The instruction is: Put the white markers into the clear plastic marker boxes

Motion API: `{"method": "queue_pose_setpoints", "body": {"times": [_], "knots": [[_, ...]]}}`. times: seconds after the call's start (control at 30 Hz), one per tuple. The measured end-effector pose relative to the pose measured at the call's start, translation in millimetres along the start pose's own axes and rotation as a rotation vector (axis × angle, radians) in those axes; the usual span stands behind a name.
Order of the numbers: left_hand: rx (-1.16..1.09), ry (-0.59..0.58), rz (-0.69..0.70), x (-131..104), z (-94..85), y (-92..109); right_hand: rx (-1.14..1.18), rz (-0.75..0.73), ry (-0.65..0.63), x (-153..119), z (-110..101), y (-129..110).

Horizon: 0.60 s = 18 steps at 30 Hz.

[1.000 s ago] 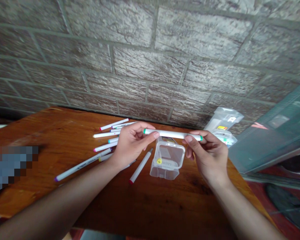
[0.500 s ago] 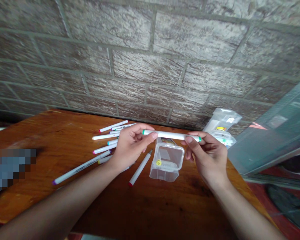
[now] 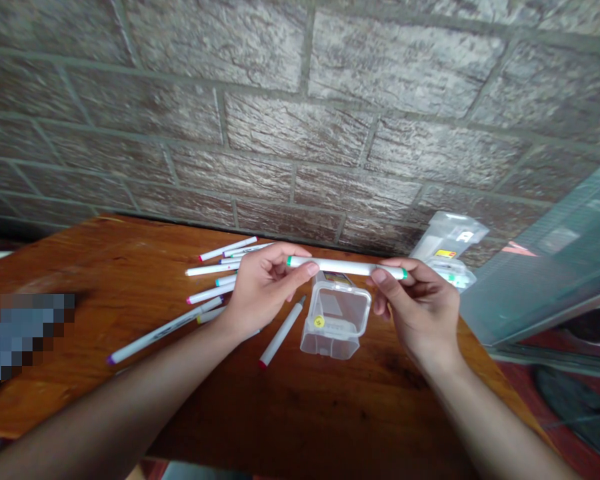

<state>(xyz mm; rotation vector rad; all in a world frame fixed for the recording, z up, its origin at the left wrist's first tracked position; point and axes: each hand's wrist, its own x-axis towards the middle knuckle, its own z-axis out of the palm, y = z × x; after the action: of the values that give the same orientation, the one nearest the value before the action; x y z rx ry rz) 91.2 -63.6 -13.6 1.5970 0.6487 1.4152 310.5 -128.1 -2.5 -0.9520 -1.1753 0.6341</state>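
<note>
A white marker [image 3: 345, 267] with green ends is held level between both hands above the table. My left hand [image 3: 263, 283] pinches its left end between thumb and fingers. At the other end, my right hand [image 3: 423, 307] grips it the same way. Below the marker lies a clear plastic case [image 3: 330, 343] with its lid open and a yellow round piece [image 3: 319, 321] in it. Beside the case rests a white marker with a red end [image 3: 283, 333]. Several more markers [image 3: 213, 290] lie around and partly behind my left hand.
The wooden table [image 3: 305, 413] stands against a stone-block wall [image 3: 295, 127]. At its back right is another clear case [image 3: 450, 250] with an open lid and a green-marked item inside. A marker with a purple end [image 3: 165, 331] lies to the left. A glass panel [image 3: 555, 260] borders the right side.
Both hands keep the same pinch on the green-ended marker. The whole view has shifted slightly; nothing on the table has visibly moved.
</note>
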Motion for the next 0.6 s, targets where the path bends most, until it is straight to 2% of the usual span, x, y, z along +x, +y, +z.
{"method": "queue_pose_setpoints", "body": {"times": [0.6], "knots": [[-0.07,-0.021,-0.001,-0.2,1.5,3.1,0.004,0.012,-0.001,-0.6,0.6,-1.8]]}}
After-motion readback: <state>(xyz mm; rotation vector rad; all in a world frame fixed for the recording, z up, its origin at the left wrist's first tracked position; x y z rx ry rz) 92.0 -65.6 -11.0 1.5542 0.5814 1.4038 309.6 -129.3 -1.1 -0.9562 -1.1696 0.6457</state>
